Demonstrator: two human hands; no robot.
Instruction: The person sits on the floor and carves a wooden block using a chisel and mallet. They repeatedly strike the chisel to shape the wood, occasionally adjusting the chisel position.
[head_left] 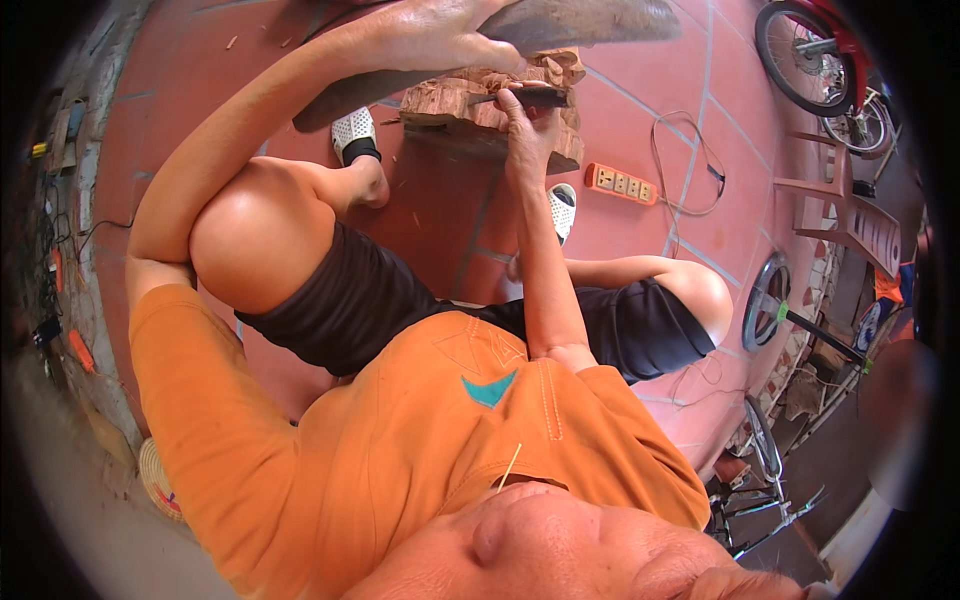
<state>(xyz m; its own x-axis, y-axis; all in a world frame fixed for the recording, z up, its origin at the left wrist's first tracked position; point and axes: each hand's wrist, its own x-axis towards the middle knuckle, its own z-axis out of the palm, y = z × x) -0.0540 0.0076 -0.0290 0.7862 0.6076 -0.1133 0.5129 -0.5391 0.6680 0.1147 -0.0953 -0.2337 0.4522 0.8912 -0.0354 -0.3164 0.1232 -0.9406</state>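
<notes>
My left hand (440,38) is at the top of the view, its thumb and fingers on either side of a long, dark, flat piece (600,22) with a rounded end. A dark length of similar look shows below my left forearm; I cannot tell whether it is the same piece. My right hand (530,130) is closed on a narrow dark tool (543,97), its kind unclear. The tool lies across the top of a rough, chipped wood block (440,110) on the floor. Part of the block is hidden behind my right hand and the dark pieces.
An orange power strip (620,184) with a looped cord (700,212) lies right of the block. My feet, in white perforated shoes (352,126), flank the block on red floor tiles. Along the right stand a red motorbike (850,60), a chair (850,215) and bicycle parts (765,305).
</notes>
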